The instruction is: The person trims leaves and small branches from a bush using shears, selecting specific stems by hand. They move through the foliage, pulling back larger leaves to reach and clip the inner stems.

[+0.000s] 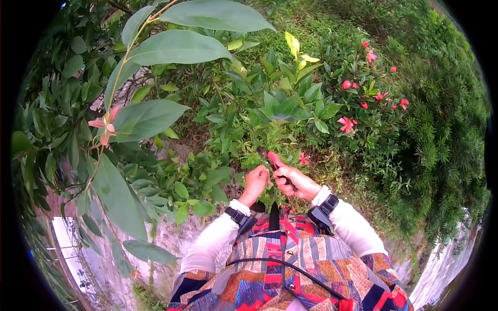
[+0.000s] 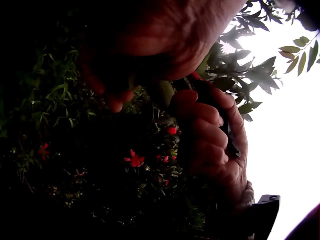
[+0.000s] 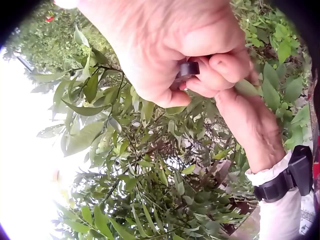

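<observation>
In the head view my right hand (image 1: pixel 291 182) grips a pair of pruning shears (image 1: pixel 275 159) with red and black handles. The short dark blades point up and left, towards the foliage. Beside it, close to the shears, is my left hand (image 1: pixel 256 182) with its fingers curled in. The left wrist view has a green leaf (image 2: pixel 162 93) coming out from under the left palm, right at the right hand's fingers. A black handle end (image 3: pixel 189 68) pokes out of the right fist in the right wrist view. The left fingertips are partly hidden there.
A leafy shrub (image 1: pixel 290 106) grows just beyond the hands. Red flowers (image 1: pixel 346 125) dot a bush to the right, beside dense greenery. A branch with large leaves (image 1: pixel 171 47) hangs close at the upper left. Pale paving (image 1: pixel 171 243) lies at the lower left.
</observation>
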### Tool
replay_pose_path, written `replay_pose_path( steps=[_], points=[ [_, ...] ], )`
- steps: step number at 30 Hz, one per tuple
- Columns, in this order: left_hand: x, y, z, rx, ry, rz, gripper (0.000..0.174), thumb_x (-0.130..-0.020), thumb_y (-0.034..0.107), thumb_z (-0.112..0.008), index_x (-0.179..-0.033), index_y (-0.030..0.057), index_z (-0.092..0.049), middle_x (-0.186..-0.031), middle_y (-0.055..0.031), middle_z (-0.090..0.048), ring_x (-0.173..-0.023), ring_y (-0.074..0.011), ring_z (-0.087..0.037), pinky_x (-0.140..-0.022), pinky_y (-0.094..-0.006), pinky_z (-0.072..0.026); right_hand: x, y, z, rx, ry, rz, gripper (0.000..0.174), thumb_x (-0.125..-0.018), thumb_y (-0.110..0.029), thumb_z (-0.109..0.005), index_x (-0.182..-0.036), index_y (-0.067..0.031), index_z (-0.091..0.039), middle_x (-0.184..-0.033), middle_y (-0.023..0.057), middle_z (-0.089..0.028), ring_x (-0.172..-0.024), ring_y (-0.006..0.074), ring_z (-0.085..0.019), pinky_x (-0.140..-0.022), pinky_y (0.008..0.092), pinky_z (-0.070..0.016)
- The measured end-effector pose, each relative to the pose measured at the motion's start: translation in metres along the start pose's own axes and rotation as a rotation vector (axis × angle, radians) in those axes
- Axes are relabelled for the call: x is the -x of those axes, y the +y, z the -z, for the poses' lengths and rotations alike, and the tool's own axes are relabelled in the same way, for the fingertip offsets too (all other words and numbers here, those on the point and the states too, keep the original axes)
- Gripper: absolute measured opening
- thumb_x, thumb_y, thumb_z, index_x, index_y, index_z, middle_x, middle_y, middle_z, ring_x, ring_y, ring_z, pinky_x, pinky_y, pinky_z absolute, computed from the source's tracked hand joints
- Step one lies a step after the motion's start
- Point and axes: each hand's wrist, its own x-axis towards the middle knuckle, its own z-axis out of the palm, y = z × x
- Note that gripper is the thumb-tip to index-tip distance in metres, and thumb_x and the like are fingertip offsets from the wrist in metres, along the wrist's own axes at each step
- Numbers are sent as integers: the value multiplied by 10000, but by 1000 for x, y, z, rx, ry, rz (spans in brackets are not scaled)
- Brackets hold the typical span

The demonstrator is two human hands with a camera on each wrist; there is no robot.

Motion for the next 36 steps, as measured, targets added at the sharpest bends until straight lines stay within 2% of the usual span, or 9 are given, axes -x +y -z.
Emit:
replay_pose_path(
  steps=[5, 7, 13, 15, 17, 18, 26, 30, 36],
  points=[
    [0, -1, 0, 21, -7, 22, 206, -988, 150, -516, -841, 27, -591, -649, -67, -650, -585, -148, -635, -551, -307, -443, 4, 3, -2, 60, 13, 10, 121, -929, -249, -530, -912, -131, -508, -640, -99, -336, -475, 42, -267, -441, 243, -204],
    [-3, -11, 3, 67, -29, 25, 213, -990, 153, -518, -830, 32, -589, -640, -65, -640, -609, -142, -654, -551, -299, -441, 3, 4, -5, 51, -1, 59, 403, -961, -215, -522, -1356, -139, -490, -638, -91, -344, -475, 44, -296, -427, 234, -227],
    [-8, -30, 7, 354, 73, 151, 212, -996, 161, -523, -838, 38, -594, -724, -38, -656, -633, -116, -643, -564, -290, -453, 28, 14, -10, 523, -110, 88, 384, -948, -284, -504, -1284, -100, -534, -643, -80, -372, -491, 53, -316, -440, 250, -244],
    [-10, -38, 17, 221, -60, -74, 181, -990, 145, -526, -899, 18, -618, -787, -46, -675, -674, -125, -657, -610, -296, -506, 38, 20, -16, 488, -78, 90, 286, -920, -276, -522, -1159, -125, -567, -631, -66, -392, -482, 56, -318, -444, 260, -252],
    [3, -24, 14, 456, -21, -157, 163, -975, 114, -528, -975, -8, -636, -807, -55, -683, -707, -138, -667, -648, -300, -537, 38, 15, -8, 414, -210, 124, 665, -928, -322, -499, -1546, -130, -346, -682, -80, -342, -547, 54, -301, -486, 232, -264],
    [-2, -4, 19, 116, -78, 56, 160, -960, 83, -526, -1016, -15, -641, -829, -67, -688, -714, -149, -671, -638, -300, -534, 48, 1, -19, 397, -195, 163, 793, -929, -332, -511, -1620, -161, -161, -700, -74, -323, -551, 56, -279, -502, 225, -272],
    [-7, -2, 19, 258, -12, 189, 166, -963, 70, -453, -928, 17, -606, -728, -75, -638, -712, -178, -661, -648, -314, -492, 63, -27, -1, 397, -164, 216, 834, -907, -329, -519, -1629, -196, -123, -810, -37, -356, -615, 65, -334, -526, 232, -284],
    [-3, -25, 35, 436, -72, 179, 143, -977, 89, -451, -902, 32, -559, -737, -56, -621, -716, -174, -664, -691, -302, -516, 48, -35, 32, 1036, 123, 516, 798, -864, -363, -538, -1596, -190, -272, -983, 56, -501, -802, 184, -493, -745, 310, -426],
    [2, -25, 50, 471, -46, 174, 116, -986, 100, -449, -927, 64, -543, -865, -59, -645, -883, -194, -678, -748, -311, -506, 28, -22, 58, 888, 238, 410, 738, -851, -382, -547, -1516, -108, -384, -1176, 173, -595, -958, 303, -604, -885, 406, -468]
  ],
)
